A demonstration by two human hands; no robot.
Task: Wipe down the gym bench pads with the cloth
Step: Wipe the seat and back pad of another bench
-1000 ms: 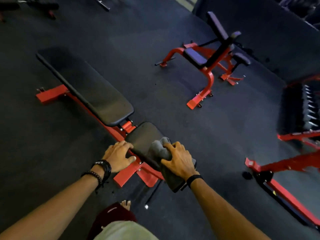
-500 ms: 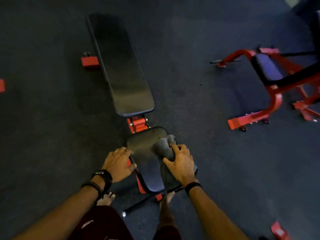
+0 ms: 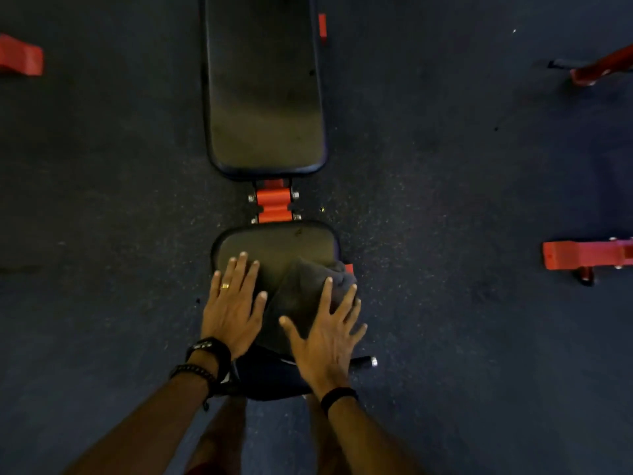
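A red-framed gym bench stands lengthwise in front of me on the dark floor. Its long black back pad [image 3: 265, 97] runs to the top edge of the view, and the short black seat pad [image 3: 274, 248] is nearest me. A grey cloth [image 3: 305, 289] lies bunched on the right half of the seat pad. My right hand [image 3: 325, 334] lies flat with spread fingers on the near part of the cloth. My left hand [image 3: 233, 303] rests flat on the bare left side of the seat pad, fingers apart, touching the cloth's edge.
A red hinge bracket [image 3: 274, 200] joins the two pads. Red feet of other machines stand at the right [image 3: 582, 255], the upper right [image 3: 603, 66] and the far left [image 3: 20, 58]. A metal bar end [image 3: 371, 361] sticks out by my right wrist.
The view has swung round until I look straight down the bench. My left hand moved from the seat pad's left edge onto its top. My right hand flattened out on the cloth.
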